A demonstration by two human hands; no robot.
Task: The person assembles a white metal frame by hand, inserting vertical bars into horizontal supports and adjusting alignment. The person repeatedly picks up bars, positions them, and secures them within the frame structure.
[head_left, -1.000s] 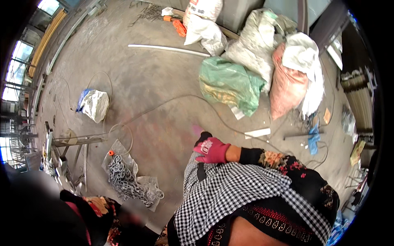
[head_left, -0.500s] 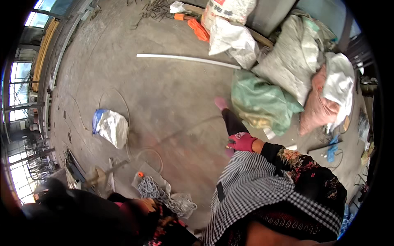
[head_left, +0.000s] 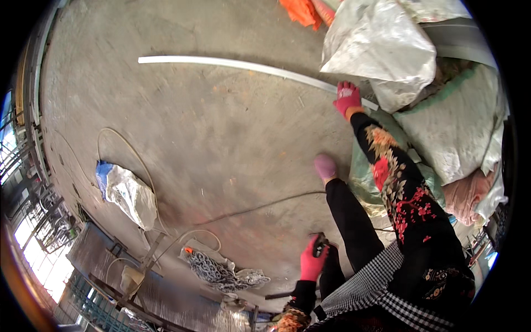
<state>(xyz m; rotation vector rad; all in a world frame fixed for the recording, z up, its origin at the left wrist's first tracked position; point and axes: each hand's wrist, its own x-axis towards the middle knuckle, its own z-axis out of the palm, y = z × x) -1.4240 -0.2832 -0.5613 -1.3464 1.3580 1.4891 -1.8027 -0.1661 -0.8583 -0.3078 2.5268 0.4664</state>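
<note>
My right hand [head_left: 347, 96], in a pink glove, reaches over a long white strip [head_left: 243, 65] lying on the floor, near its right end. Its fingers point away from me, slightly spread, and cover a short piece of the strip; their tips show no clear grip. Lower down, by my legs, is my left hand [head_left: 311, 263], also pink-gloved, with its fingers curled. Something dark shows at those fingers; whether it is the glove's palm or a held object is unclear. Beneath my right forearm lies a green sack [head_left: 362, 166], partly hidden.
A white sack [head_left: 381, 44] and a bulky grey-white sack [head_left: 456, 127] stand at right, beside a pinkish sack [head_left: 470, 193]. Orange cloth [head_left: 301, 12] lies at the far side. At left are a white-and-blue bag [head_left: 130, 193], a hose [head_left: 149, 171] and a heap of chain [head_left: 213, 271].
My right hand has gone from beside my apron out to the white strip. My left hand has come into clear view by my legs. The view has tilted and moved nearer the floor.
</note>
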